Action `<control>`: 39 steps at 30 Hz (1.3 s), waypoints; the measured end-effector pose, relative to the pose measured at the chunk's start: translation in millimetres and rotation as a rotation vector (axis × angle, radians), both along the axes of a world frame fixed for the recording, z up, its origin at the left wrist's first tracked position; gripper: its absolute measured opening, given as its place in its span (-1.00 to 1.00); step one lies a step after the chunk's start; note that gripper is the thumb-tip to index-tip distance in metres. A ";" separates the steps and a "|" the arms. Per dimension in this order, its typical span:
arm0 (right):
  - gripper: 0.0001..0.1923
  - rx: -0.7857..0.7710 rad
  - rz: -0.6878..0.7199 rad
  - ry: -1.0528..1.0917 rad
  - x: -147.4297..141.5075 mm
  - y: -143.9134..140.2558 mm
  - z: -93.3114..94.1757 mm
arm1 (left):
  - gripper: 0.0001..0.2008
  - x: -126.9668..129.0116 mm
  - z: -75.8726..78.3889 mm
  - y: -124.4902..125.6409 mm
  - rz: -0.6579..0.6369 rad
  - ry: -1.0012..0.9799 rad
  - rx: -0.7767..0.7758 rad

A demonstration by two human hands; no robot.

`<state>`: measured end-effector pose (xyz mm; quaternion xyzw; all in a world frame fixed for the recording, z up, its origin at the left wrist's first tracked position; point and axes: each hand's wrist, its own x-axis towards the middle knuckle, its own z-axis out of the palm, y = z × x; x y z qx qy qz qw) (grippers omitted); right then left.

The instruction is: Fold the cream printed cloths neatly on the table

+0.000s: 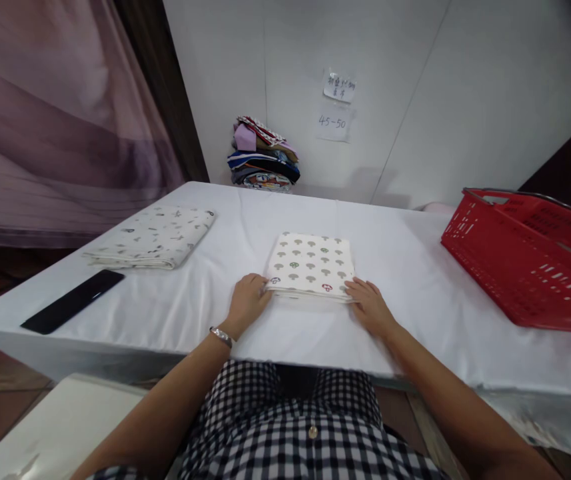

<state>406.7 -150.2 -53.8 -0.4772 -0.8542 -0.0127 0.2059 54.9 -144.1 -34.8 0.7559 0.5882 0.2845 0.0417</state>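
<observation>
1. while both bare hands rest at the near corners of a folded cream cloth printed with small mushrooms [311, 265], the cloth lies flat at the middle of the white-draped table [415, 267], close to its near edge.
2. left hand [246, 301], a silver watch [222, 336] on its wrist, has its fingers curled onto the near left corner; right hand [369, 305] lies flat with fingertips touching the near right corner. neither hand has closed around the cloth or lifted it.
3. far left, a second folded pale cloth with grey print [152, 237] sits apart, and a black flat phone [72, 301] lies just beyond it towards the near left corner of the table.
4. right, a red plastic basket [525, 267] stands well apart; a stack of coloured folded fabrics [264, 157] leans at the far wall under two paper notes [338, 103].
5. risk, as judged: uneven pull from one corner could slew the folded layers open, and a slide towards the near edge could drag the loose tablecloth with it.
</observation>
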 end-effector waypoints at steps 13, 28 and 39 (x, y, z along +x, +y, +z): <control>-0.63 0.000 -0.073 0.017 -10.9 -3.3 -2.2 | -0.62 16.8 -5.8 9.5 -0.259 0.063 -0.042; -0.48 -0.053 0.020 -0.066 -71.4 9.2 19.8 | -0.55 52.3 5.9 16.6 -0.217 0.199 -0.045; -0.47 -0.060 0.001 -0.036 -69.4 10.9 9.5 | -0.55 45.2 14.8 40.9 -0.154 0.150 -0.091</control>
